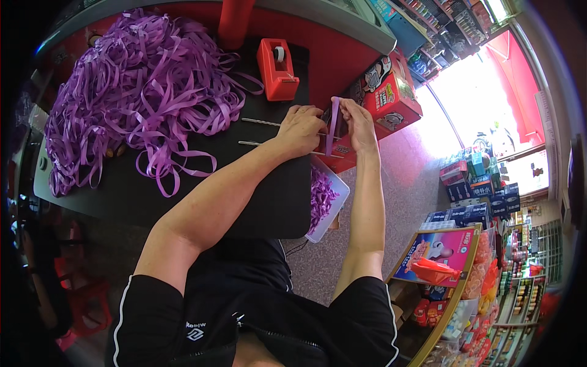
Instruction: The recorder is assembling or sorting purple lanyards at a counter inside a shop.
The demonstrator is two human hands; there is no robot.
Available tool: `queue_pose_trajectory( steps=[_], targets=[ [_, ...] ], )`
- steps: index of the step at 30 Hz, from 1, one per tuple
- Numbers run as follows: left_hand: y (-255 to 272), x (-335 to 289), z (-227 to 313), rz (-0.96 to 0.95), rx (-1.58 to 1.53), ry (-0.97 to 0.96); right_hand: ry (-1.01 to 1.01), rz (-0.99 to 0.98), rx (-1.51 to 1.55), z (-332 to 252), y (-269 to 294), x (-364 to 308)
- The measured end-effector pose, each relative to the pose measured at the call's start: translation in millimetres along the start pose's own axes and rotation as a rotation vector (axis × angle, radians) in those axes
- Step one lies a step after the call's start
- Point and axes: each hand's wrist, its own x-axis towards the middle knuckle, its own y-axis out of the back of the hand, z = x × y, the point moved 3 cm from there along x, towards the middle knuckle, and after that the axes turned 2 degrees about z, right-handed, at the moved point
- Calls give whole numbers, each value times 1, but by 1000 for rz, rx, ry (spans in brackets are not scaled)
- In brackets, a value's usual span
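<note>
Two thin metal rods, a twisted one (260,122) and a plainer one (249,143), lie across the right edge of the black table (269,202) and stick out past it. Over the twisted rod rests my left hand (301,130), its fingers curled and their tips turned away, so what they grip is hidden. A purple ribbon strip (332,125) runs across the rods' outer ends. My right hand (359,124) is beyond the table edge, its fingers pressed together at the ribbon's upper end. A big heap of purple ribbon loops (140,92) covers the table's left side.
A red tape dispenser (278,70) stands behind my left hand. Below the table edge is a pale bin (333,211) of purple ribbon pieces. A red printed box (391,98) sits beyond my right hand. At the lower right stands a display shelf (471,263) with packaged goods.
</note>
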Motion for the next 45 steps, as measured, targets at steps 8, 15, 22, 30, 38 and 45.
queue_pose_trajectory(
  steps=[8,15,22,30,38,45],
  targets=[
    [-2,0,-2,35,-50,-10,-213,-19,-17,62,22,3],
    [-3,0,-2,46,-54,-7,-332,48,-86,94,20,-21],
    [-4,-1,-1,34,-8,-57,-224,-88,-180,90,7,-79],
    [-5,0,-1,-10,25,-58,-150,-55,-329,85,13,-89],
    [-10,-1,-10,142,3,16,-54,44,-198,33,18,-25],
    [-2,-2,-2,11,15,21,64,44,110,-30,-10,-22]
  ],
)
